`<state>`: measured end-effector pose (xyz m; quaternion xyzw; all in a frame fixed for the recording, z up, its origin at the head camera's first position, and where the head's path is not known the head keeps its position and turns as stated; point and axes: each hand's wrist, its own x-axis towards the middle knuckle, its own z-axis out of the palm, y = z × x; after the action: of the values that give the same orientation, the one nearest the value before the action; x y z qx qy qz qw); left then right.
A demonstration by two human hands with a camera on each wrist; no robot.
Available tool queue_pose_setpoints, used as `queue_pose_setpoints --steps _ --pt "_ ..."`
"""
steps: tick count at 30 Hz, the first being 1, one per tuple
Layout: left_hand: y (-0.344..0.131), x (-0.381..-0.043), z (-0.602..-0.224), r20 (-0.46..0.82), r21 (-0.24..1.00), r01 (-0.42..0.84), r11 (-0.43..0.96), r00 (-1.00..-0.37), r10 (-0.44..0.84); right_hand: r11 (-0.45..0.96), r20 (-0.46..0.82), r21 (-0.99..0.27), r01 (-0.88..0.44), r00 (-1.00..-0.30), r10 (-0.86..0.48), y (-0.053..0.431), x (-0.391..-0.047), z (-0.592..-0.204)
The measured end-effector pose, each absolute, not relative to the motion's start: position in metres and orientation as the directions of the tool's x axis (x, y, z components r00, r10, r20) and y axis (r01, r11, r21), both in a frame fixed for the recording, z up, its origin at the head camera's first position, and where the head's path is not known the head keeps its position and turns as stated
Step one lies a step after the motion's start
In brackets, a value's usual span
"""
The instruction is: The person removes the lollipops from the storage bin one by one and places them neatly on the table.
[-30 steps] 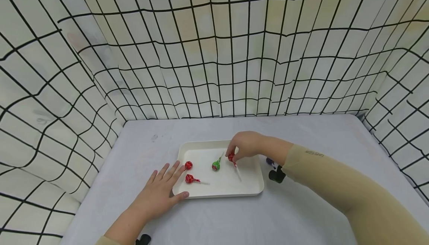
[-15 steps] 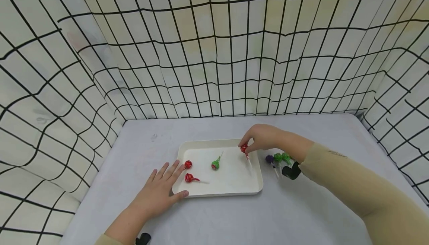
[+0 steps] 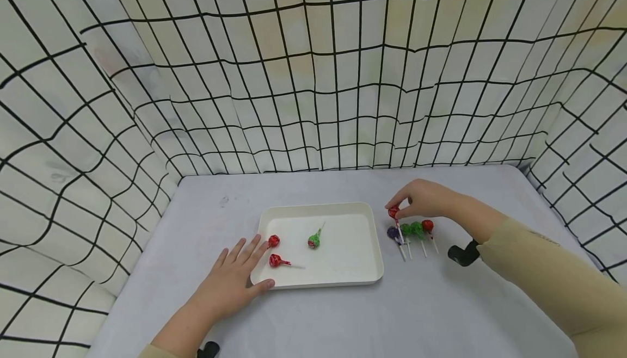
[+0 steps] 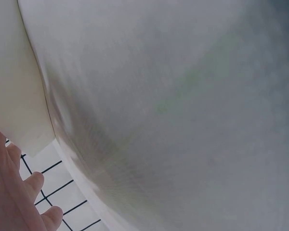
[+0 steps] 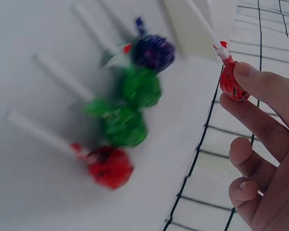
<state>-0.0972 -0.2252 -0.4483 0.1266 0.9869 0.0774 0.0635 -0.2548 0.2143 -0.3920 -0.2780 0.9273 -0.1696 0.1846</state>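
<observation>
My right hand (image 3: 427, 199) pinches the head of a red lollipop (image 5: 233, 82) between thumb and forefinger, its white stick hanging down. Below it on the table lies a row of lollipops: a purple one (image 5: 154, 52), two green ones (image 5: 125, 126) and a red one (image 5: 110, 167). My left hand (image 3: 240, 276) is spread flat, its fingers and thumb over the left edge of a white tray (image 3: 343, 271). In the tray are a red lollipop (image 3: 274, 241) by my fingertips, another red lollipop (image 3: 276, 260) lower down, and a green lollipop (image 3: 314, 240) in the middle.
A white cloth covers the table (image 3: 333, 325). Behind and at both sides rise pale walls under a black grid net (image 3: 338, 102). Black wrist devices, such as the right one (image 3: 463, 253), hang beneath both forearms.
My right hand has carried the red lollipop rightward, from inside the tray to above the lollipop row, which has come into view. My left hand stays in place.
</observation>
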Motion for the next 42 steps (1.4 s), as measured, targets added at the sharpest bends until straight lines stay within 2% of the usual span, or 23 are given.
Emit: queue_pose_setpoints --steps 8,18,33,42 --pt "-0.224 -0.098 -0.447 -0.114 0.169 0.233 0.958 -0.961 0.254 0.839 -0.295 -0.408 -0.361 -0.817 -0.495 0.256 -0.246 -0.399" --pt "-0.224 -0.098 -0.449 -0.114 0.164 0.233 0.959 -0.961 0.253 0.851 -0.285 -0.396 -0.345 -0.835 -0.471 0.294 -0.239 -0.403" --pt "-0.223 -0.096 -0.447 -0.104 0.18 0.23 0.956 -0.962 0.251 0.866 -0.348 -0.402 -0.297 -0.826 -0.444 0.309 -0.249 -0.431" --pt "-0.224 -0.095 -0.447 -0.104 0.181 0.233 0.955 -0.961 0.255 0.871 -0.356 -0.393 -0.296 -0.824 -0.441 0.305 -0.25 -0.433"
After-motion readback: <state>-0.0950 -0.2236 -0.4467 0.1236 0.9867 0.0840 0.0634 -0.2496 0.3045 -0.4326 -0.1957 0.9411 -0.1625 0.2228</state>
